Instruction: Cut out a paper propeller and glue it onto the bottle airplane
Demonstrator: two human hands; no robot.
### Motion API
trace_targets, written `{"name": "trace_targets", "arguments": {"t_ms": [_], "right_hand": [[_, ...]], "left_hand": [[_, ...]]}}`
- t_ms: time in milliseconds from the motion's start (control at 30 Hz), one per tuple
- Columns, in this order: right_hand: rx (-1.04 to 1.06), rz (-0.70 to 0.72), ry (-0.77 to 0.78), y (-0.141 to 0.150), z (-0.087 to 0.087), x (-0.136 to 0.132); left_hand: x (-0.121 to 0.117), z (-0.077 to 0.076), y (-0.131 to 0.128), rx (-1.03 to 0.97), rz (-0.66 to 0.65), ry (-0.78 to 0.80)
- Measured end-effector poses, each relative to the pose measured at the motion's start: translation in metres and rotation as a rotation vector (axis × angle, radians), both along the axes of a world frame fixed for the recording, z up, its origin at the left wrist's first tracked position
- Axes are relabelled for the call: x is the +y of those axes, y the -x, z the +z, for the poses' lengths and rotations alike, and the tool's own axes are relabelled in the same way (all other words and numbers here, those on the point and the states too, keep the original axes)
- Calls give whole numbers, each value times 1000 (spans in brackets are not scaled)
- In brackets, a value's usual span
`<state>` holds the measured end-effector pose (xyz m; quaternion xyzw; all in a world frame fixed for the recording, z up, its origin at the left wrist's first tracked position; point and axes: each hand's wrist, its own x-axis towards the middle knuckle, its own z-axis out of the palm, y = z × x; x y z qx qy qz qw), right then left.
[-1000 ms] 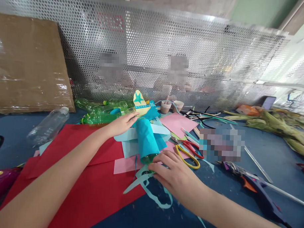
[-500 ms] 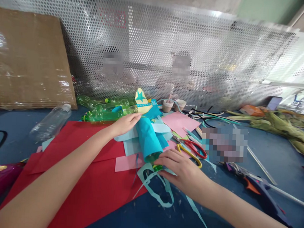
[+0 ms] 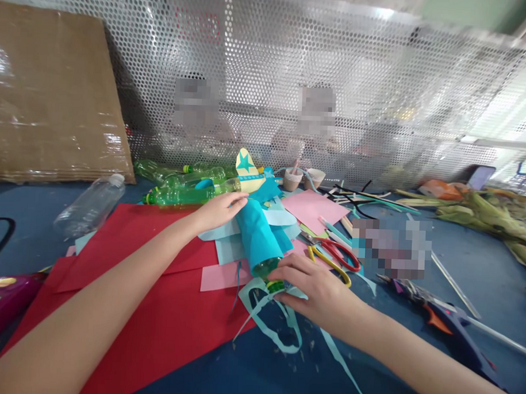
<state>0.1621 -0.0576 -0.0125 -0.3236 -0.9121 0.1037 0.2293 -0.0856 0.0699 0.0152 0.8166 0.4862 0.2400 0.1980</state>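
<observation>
A green plastic bottle wrapped in teal paper lies on sheets of coloured paper, its cap end towards me. My left hand rests on the far end of the wrap, fingers curled against it. At the cap end, my right hand has its fingers closed round the bottle's green neck. Light blue paper offcuts trail from under that hand. A yellow fin with a teal star stands just behind the bottle.
Large red paper sheets cover the blue table. Scissors with yellow and red handles lie right of the bottle, a glue gun further right. Green bottles, a clear bottle, cardboard and a perforated metal screen stand behind.
My right hand has shifted slightly, curling closer round the bottle's neck. The camera view has drifted a little. My left hand stays on the far end of the wrap.
</observation>
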Motion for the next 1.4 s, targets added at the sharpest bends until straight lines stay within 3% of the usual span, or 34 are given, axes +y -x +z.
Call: {"name": "trace_targets", "arguments": {"t_ms": [400,567,833,1033,1400], "right_hand": [[107,68,100,2,7,2],[146,160,157,1,12,7],[60,91,119,1,12,1],[-103,42,-66,6,7,-2],[-96,23,-129,15,6,-5]], "left_hand": [[0,-1,-2,-5,-6,-18],[1,-3,-4,12,-1,-44],[5,-10,-3,93,5,-72],[5,-12,-3,101,-1,-72],[7,-15,-2,14,-5,-55]]}}
